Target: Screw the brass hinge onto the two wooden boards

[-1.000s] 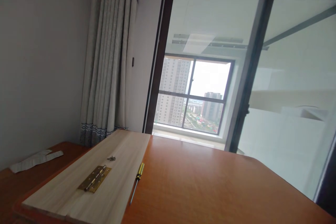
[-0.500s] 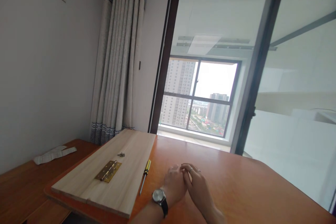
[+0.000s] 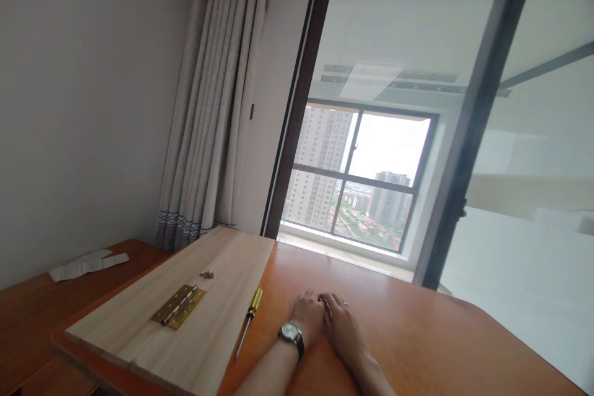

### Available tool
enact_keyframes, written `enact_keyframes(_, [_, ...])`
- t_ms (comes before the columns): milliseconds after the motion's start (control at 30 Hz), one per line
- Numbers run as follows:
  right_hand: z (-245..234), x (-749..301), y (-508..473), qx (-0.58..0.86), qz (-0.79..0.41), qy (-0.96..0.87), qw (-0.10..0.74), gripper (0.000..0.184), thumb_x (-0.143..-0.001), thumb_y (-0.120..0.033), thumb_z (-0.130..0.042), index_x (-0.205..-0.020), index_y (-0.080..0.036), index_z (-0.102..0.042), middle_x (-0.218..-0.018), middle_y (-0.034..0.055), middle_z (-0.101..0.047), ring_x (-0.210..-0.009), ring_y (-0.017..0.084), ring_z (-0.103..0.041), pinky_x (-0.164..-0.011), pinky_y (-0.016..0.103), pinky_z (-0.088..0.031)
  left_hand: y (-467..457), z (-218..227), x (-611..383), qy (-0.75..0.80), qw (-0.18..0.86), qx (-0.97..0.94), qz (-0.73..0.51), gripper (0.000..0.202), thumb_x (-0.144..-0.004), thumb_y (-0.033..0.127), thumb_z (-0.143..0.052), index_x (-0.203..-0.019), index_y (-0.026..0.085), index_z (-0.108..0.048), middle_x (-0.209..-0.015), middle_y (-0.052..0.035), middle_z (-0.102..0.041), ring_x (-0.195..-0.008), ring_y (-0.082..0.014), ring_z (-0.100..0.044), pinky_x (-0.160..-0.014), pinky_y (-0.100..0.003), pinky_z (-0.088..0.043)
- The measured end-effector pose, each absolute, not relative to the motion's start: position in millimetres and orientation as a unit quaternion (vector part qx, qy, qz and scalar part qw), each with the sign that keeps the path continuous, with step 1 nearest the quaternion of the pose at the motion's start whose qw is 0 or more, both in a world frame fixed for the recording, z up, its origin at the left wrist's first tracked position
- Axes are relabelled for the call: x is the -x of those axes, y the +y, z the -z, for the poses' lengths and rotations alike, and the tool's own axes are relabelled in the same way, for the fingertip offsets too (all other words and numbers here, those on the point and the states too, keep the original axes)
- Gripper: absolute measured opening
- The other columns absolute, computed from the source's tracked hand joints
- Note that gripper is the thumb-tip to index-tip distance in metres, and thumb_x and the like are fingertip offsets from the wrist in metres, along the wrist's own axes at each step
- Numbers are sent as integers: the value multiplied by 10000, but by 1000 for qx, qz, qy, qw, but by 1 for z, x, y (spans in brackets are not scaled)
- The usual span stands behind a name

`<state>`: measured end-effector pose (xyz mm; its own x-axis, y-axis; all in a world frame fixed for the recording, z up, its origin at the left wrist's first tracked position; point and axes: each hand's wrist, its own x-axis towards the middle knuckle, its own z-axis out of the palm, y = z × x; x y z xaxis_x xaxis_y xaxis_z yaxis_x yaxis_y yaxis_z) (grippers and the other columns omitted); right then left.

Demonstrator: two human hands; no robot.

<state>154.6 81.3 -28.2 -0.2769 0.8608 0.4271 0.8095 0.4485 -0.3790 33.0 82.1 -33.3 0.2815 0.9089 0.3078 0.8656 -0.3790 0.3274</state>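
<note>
My left hand (image 3: 309, 312), with a wristwatch (image 3: 290, 332) on its wrist, rests on the table with the fingers lying down and nothing visible in them. Beside it, my right hand (image 3: 341, 325) lies loosely, its fingertips touching the left hand's fingers; a ring shows on it. Left of the hands, a screwdriver (image 3: 253, 303) with a yellow and black handle lies along a pale wooden board (image 3: 223, 322). A brass hinge (image 3: 179, 307) lies opened out on the board. Just behind the hinge is a small heap of screws (image 3: 206, 275).
The reddish-brown table (image 3: 417, 334) stretches to the right. A strip of white paper (image 3: 88, 264) lies on a lower wooden surface (image 3: 23, 309) at left. Behind stand a curtain (image 3: 213, 105) and a dark-framed glass door (image 3: 468, 154).
My right hand has lowered slightly and now lies beside the left one. The view has tilted and shifted a little; the board, hinge, screws and screwdriver stay in place.
</note>
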Motion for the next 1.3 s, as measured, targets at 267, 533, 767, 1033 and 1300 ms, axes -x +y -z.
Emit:
enact_keyframes(267, [43, -160, 82, 498, -90, -812, 291, 403, -903, -159, -391, -1164, -161, -698, -1193, 142, -753, -1163, 240, -700, -1038, 321, -513, 78, 37, -26, 543, 56, -807, -226, 416, -1011, 155, -322, -1245, 163, -666, -1218, -152, -677, -1181, -298, -585, -1023, -451, -481])
enact_keyframes(533, [53, -157, 82, 550, -59, -784, 282, 523, -894, -176, -427, -1369, -122, -638, -1470, 141, -611, -1411, 260, -537, -1199, 389, -391, 70, 41, -21, 554, 72, -796, -234, 417, -973, 121, -330, -1247, 180, -640, -1274, -132, -651, -1200, -273, -560, -1042, -422, -464])
enact_keyframes(767, [52, -156, 77, 568, -51, -780, 258, 567, -876, -137, -446, -1422, -92, -594, -1503, 168, -576, -1416, 271, -531, -1216, 407, -359, 64, 37, -18, 593, 71, -768, -234, 386, -951, 199, -411, -1264, 195, -636, -1370, -147, -613, -1286, -326, -510, -1096, -513, -371])
enact_keyframes(1033, [47, -156, 75, 560, -55, -792, 237, 479, -879, -127, -470, -1303, -124, -693, -1499, 152, -583, -1416, 276, -528, -1207, 391, -368, 64, 39, -16, 596, 74, -764, -236, 404, -948, 198, -393, -1268, 197, -640, -1394, -134, -608, -1321, -315, -496, -1102, -491, -371])
enact_keyframes(1300, [46, -158, 75, 575, -59, -777, 248, 457, -901, -144, -440, -1256, -115, -725, -1518, 149, -564, -1430, 289, -507, -1213, 409, -351, 62, 37, -15, 612, 65, -754, -231, 410, -973, 214, -367, -1271, 169, -645, -1440, -127, -591, -1378, -298, -473, -1189, -510, -305])
